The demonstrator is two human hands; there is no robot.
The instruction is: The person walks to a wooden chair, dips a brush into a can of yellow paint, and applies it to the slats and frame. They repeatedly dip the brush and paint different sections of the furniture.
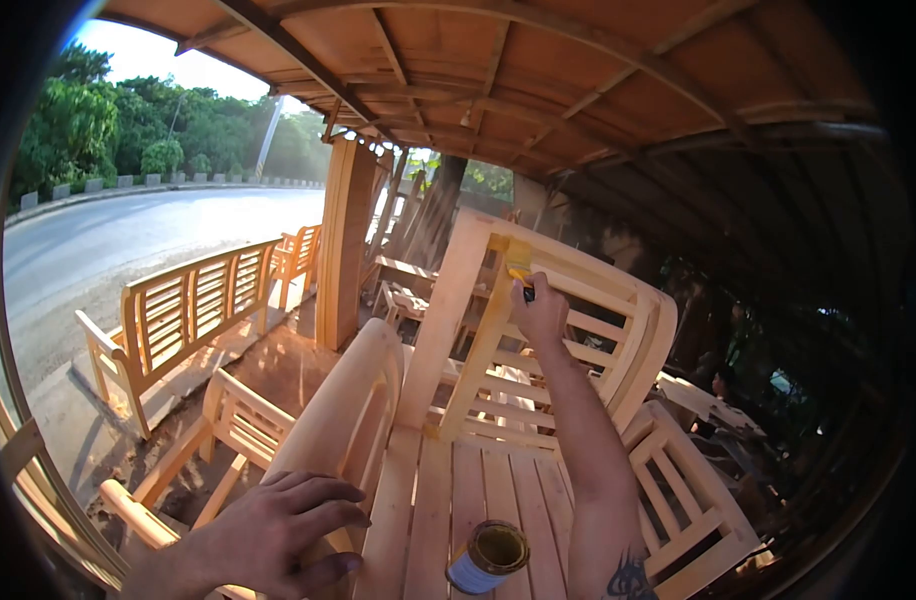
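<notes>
My right hand (pixel 542 308) is closed around the handle of a paintbrush (pixel 519 262), its bristles against the upper corner of a wooden chair's backrest (pixel 490 330). A wet yellowish coat shows on the inner upright and near the top corner; the outer post looks paler. My left hand (pixel 283 535) rests with fingers spread at the front of the rounded armrest (pixel 343 400). On the slatted seat (pixel 438 490) stands an open can (pixel 488 558) with dark liquid coating its inside, between my two arms.
A long slatted bench (pixel 193 310) stands at the left beside the road (pixel 178 215). Another armchair frame (pixel 243 420) is at lower left, and a slatted wooden piece (pixel 688 500) leans at right. A wooden post (pixel 346 240) rises behind, under a low roof (pixel 568 60).
</notes>
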